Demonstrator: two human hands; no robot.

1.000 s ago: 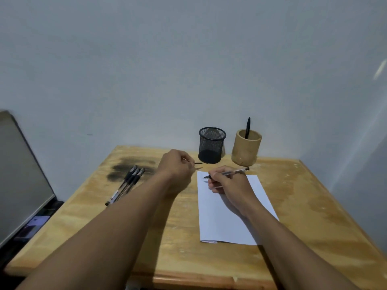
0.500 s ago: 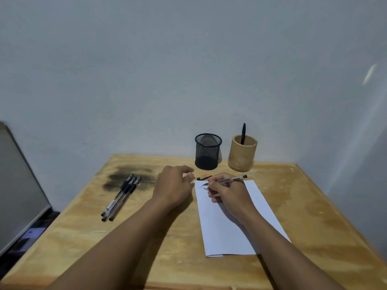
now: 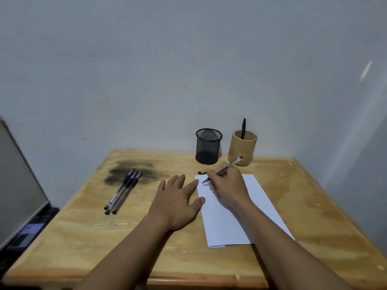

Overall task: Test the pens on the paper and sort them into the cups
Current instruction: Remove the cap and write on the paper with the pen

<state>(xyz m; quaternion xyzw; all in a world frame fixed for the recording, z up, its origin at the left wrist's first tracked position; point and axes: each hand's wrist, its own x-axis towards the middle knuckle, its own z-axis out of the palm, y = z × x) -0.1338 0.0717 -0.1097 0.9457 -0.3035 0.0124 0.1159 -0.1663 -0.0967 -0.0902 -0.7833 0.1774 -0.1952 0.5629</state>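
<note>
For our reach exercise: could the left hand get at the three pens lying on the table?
Probably yes. The left hand lies flat and empty, and only bare table separates it from the three pens.

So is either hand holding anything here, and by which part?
The right hand holds a pen low on its barrel, near the tip, fingers pinched around it. The left hand holds nothing, lying flat and open.

We see dim, even light. Soft shadows pool beneath the left hand (image 3: 178, 204) and right hand (image 3: 228, 189). Edges bow outward; a pale streak glares far above the right hand.
</note>
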